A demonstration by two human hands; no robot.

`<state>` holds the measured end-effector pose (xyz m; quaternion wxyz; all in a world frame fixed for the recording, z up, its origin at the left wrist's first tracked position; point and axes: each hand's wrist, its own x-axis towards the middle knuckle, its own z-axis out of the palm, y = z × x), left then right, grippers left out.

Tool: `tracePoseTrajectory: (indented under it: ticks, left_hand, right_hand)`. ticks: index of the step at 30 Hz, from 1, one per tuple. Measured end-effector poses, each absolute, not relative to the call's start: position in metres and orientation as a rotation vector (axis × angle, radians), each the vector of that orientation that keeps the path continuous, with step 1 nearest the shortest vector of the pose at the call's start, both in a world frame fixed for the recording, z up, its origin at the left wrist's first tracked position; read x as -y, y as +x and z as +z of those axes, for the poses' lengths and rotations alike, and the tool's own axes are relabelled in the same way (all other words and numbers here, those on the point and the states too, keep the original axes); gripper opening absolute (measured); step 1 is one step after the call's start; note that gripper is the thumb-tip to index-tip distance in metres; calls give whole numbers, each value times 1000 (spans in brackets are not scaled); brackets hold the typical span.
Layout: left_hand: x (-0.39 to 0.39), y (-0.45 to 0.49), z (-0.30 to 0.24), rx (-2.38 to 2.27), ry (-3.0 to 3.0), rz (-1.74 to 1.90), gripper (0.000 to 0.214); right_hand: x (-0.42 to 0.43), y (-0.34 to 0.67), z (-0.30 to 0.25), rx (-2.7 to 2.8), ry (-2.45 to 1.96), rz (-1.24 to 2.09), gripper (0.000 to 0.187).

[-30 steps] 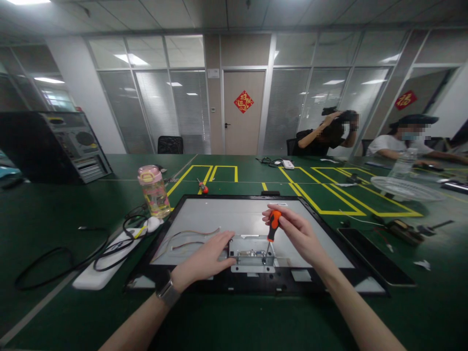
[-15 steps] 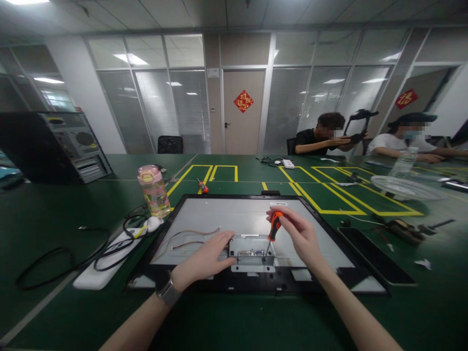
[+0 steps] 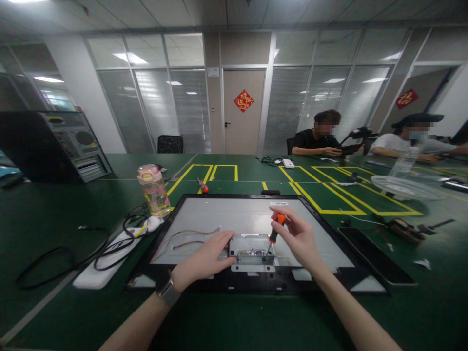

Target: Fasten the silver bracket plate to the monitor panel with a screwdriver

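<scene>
A monitor lies face down with its grey back panel (image 3: pixel 219 217) bare inside a black frame. Near its front edge sits a small metal circuit-board cover (image 3: pixel 252 253). My left hand (image 3: pixel 206 258) rests flat on the panel, fingers stretched against the cover's left side. My right hand (image 3: pixel 298 236) is closed round an orange-handled screwdriver (image 3: pixel 275 229), whose tip stands on the cover's right side. Thin coloured wires (image 3: pixel 190 236) run across the panel to the left.
A pink-lidded bottle (image 3: pixel 153 190), black cables (image 3: pixel 109 243) over a white board and a small red screwdriver (image 3: pixel 202 185) lie to the left and behind. A computer case (image 3: pixel 54 146) stands far left. A black strip (image 3: pixel 373 256) lies right. Two people sit at the far right.
My right hand has shifted slightly right and lower on the screwdriver, tilting its handle. A person at the back lowered a black device from their head to the table. My left hand stayed still.
</scene>
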<state>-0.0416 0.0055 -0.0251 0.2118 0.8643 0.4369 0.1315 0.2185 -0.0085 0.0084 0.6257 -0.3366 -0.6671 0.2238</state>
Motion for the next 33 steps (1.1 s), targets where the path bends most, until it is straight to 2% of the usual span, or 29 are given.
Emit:
tracePoseTrajectory:
  ticks: [5, 11, 17, 23, 28, 33]
  left_hand:
    - [-6, -42, -26, -1209, 2403, 370, 63]
    - [-6, -42, -27, -1205, 2392, 388, 63]
    - [-5, -42, -24, -1217, 2393, 364, 64]
    - [-7, -43, -29, -1214, 2403, 375, 64]
    - [-7, -43, -29, -1219, 2392, 382, 64]
    - [-6, -42, -26, -1224, 2390, 368, 64]
  right_hand:
    - [11, 217, 10, 1533, -737, 635, 28]
    - [9, 215, 8, 1525, -786, 479, 20]
    - [10, 217, 7, 1515, -745, 689, 30]
    - [8, 216, 8, 1556, -800, 466, 20]
    - [10, 218, 7, 1567, -738, 619, 26]
    - [8, 216, 6, 1542, -748, 507, 16]
